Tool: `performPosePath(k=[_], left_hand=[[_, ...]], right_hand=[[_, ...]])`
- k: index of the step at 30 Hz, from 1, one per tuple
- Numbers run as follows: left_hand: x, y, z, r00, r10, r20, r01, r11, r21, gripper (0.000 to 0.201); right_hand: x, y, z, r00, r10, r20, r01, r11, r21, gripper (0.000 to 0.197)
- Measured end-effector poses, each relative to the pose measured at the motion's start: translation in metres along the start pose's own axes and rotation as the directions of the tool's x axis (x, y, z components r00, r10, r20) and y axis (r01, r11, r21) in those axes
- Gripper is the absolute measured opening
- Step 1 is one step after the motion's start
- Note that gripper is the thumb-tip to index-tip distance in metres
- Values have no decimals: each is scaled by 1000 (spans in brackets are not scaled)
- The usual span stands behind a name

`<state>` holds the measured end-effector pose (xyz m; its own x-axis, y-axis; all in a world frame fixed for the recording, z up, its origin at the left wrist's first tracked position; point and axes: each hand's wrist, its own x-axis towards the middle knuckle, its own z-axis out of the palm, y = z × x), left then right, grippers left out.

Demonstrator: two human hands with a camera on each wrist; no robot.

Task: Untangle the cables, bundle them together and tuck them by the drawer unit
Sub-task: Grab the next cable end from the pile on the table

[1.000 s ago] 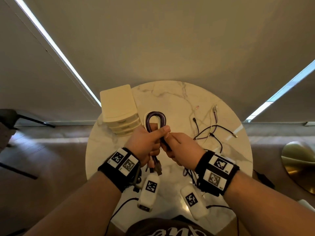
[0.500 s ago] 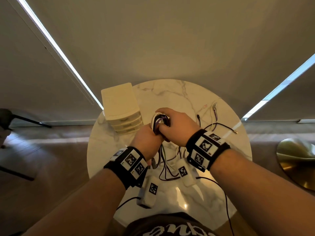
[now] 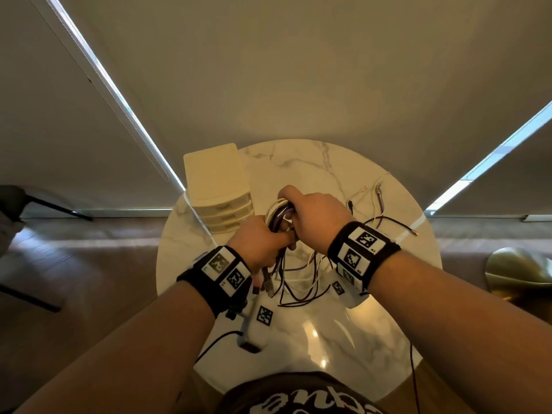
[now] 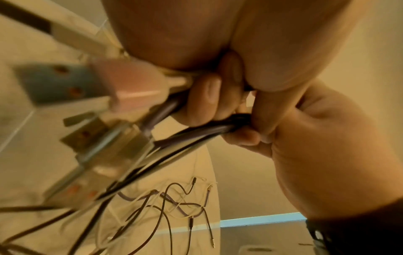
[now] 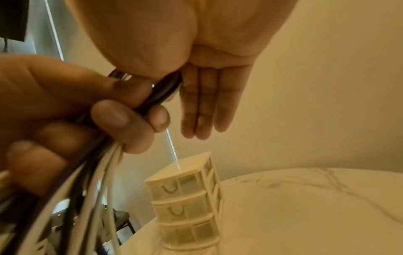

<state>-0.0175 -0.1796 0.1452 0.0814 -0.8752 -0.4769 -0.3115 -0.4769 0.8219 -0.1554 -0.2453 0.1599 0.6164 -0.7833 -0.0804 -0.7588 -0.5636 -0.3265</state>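
A looped bundle of white and purple cables [image 3: 278, 216] is held above the marble table [image 3: 301, 168], just right of the cream drawer unit [image 3: 215, 186]. My left hand [image 3: 268, 238] grips the bundle low down, its fingers [image 5: 122, 119] curled round the strands. My right hand [image 3: 294, 211] lies over the top of the loop. Thumb and forefinger pinch the strands [image 4: 220, 128], while the other fingers [image 5: 205, 103] stay straight. USB plugs [image 3: 268, 283] dangle below my left wrist. Loose cable tails [image 3: 301, 282] trail across the table.
More cable ends [image 3: 378, 201] lie spread on the table's right side, one black lead reaching the rim [image 3: 413, 233]. A white tagged device [image 3: 257, 324] hangs under my left wrist. A gold object [image 3: 519, 273] stands off the table at right.
My right hand has swung from the near side up over the top of the loop. Both hands have moved farther out, closer to the drawer unit, and the loop now holds more strands.
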Motion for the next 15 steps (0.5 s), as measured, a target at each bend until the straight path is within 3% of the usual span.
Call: performPosePath(k=[6,8,10,12,15], left_hand=[[0,-2,12,997,21,69,-29,993,112,27],[3,0,11,997,44,68,-51,993,104,27],[4,4,8,994,96,50,-102,985,137,25],[6,8,6,989,148,29,-151,975,165,24],[8,8,5,988,152,21,-153,971,181,23]], right_hand=[[0,-3,-20,999,-32,33,40,954,-298,12],[2,-3,-27,1000,16,24,-7,944,-330,21],[8,1,-30,993,119,1,-114,953,-281,34],[14,4,-31,967,248,60,-235,957,-171,43],[19,6,-30,929,309,204,-327,943,60,22]])
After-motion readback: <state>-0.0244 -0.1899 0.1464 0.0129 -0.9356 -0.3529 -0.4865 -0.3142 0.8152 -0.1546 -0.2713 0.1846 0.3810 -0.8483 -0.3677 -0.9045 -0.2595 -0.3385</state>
